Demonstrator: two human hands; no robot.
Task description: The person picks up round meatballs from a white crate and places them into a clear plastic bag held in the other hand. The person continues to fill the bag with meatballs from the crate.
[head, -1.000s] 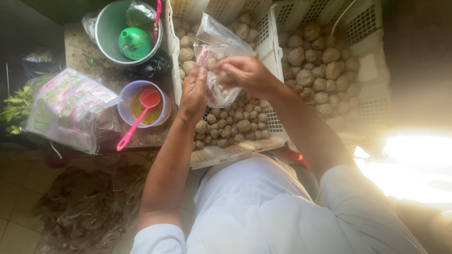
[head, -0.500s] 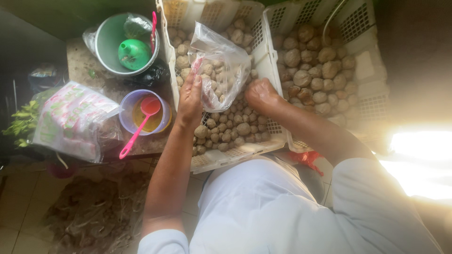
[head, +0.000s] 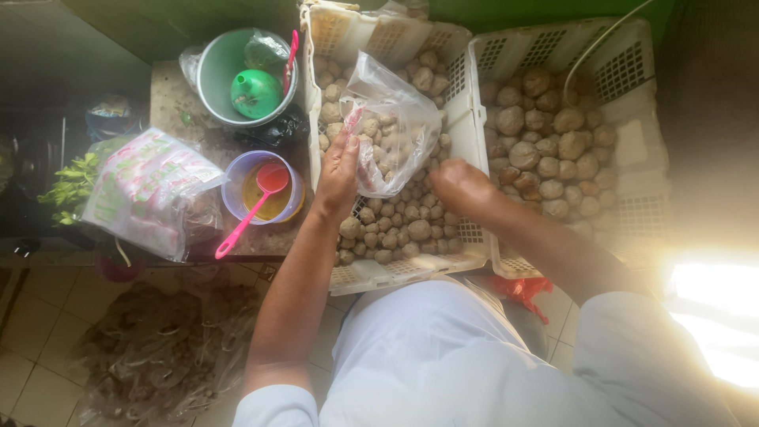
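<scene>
The left hand (head: 338, 170) held the clear bag (head: 393, 130) by its left edge, fingers straight and pressed together along the plastic, thumb apparently behind it. The bag stood open at the top, partly filled with small brown balls, and hung over the left crate (head: 474, 126). That white, perforated crate held a layer of the same small balls (head: 403, 225), packed closely across its floor.

The right hand (head: 462, 186) lay low in the left crate, just right of the bag and down among the small balls. Its fingers curled downward; whether they pinched any balls could not be told, as the view there was blurred.

The right crate (head: 632, 87) stood touching the left crate along their shared wall. It held larger balls (head: 545, 146) of the same brown colour.

On the tabletop (head: 170, 95), left of the crates, stood a grey bucket (head: 212, 75) containing a green funnel (head: 254, 93) and a pink-handled tool. Nearer the person stood a violet bowl (head: 236, 202) of yellowish liquid, with a pink spoon (head: 251, 207) resting in it, handle pointing outward over the rim. A printed plastic pack (head: 146, 198) lay just left of the bowl. Green leaves (head: 69, 182) showed at the far left edge.

A clear sack (head: 158, 356) of brown matter lay on the tiled floor (head: 32, 348) below the tabletop.
</scene>
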